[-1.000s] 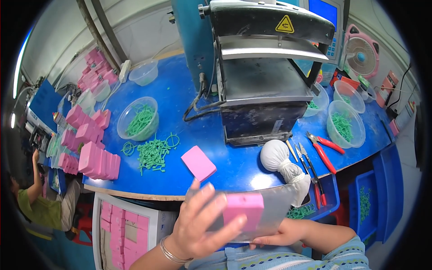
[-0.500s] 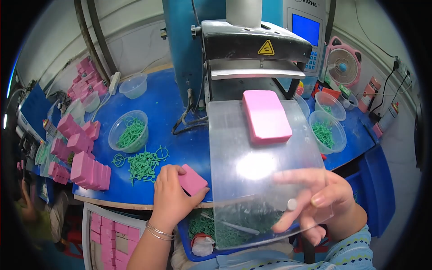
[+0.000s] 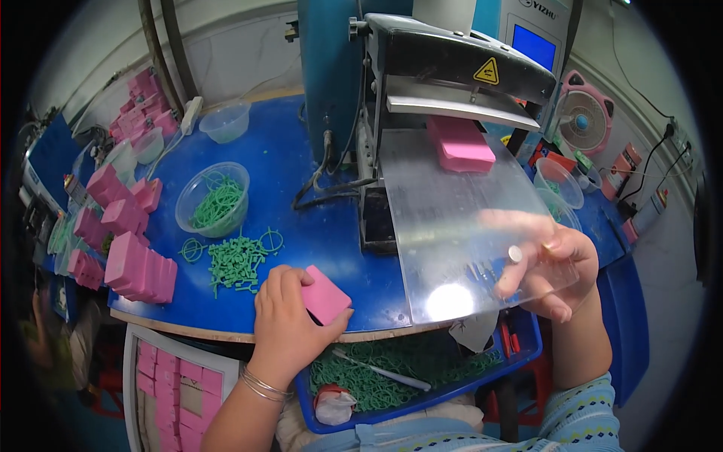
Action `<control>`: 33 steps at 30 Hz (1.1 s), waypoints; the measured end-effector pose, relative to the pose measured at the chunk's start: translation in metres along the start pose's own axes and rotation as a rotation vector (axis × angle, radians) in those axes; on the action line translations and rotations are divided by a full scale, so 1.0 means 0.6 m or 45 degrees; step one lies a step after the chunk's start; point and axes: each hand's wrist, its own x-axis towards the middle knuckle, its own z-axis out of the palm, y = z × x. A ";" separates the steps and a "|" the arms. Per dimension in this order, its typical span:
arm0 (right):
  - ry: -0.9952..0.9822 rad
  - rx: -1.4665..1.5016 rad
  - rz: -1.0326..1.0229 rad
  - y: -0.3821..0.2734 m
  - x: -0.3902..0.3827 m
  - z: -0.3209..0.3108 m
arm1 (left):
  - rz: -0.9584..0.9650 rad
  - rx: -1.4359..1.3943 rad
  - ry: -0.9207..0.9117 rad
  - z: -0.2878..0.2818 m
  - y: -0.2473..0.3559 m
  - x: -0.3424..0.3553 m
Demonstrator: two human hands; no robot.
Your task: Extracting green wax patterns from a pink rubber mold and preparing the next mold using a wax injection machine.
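My left hand (image 3: 290, 328) is closed on a pink block (image 3: 326, 294) lying on the blue table near its front edge, beside a loose pile of small green pieces (image 3: 237, 264). My right hand (image 3: 553, 267) grips a clear plate (image 3: 425, 215) by its near right part, with fingers behind and around a small white knob. Another pink block (image 3: 461, 147) rests on the plate's far end, which reaches into the press (image 3: 463, 64) below the raised metal bar; how far in it goes is hidden.
Stacked pink blocks (image 3: 139, 267) stand at the left. Plastic bowls (image 3: 212, 197) with green pieces sit on both sides of the press. Below the table edge are a blue tray (image 3: 399, 414) of green pieces and a box (image 3: 135, 339) of pink blocks. A pink fan (image 3: 580, 113) stands back right.
My left hand has left the plate and taken hold of the block on the table. My right hand has moved forward and up, carrying the plate with its pink block into the press.
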 end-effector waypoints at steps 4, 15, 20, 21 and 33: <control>-0.045 0.037 0.016 -0.020 0.033 -0.025 | 0.003 0.004 0.013 0.000 -0.001 -0.002; 0.660 -0.894 -0.707 0.031 0.018 -0.037 | 0.027 0.037 0.043 0.005 -0.003 -0.004; 0.878 -1.080 -0.849 0.033 0.035 -0.050 | 0.043 0.034 0.059 0.007 -0.002 -0.004; 0.892 -1.052 -0.876 0.032 0.039 -0.053 | 0.046 0.033 0.059 0.007 -0.002 -0.004; 0.742 -0.879 -0.958 0.034 0.066 -0.061 | 0.046 0.052 0.052 0.010 0.000 -0.005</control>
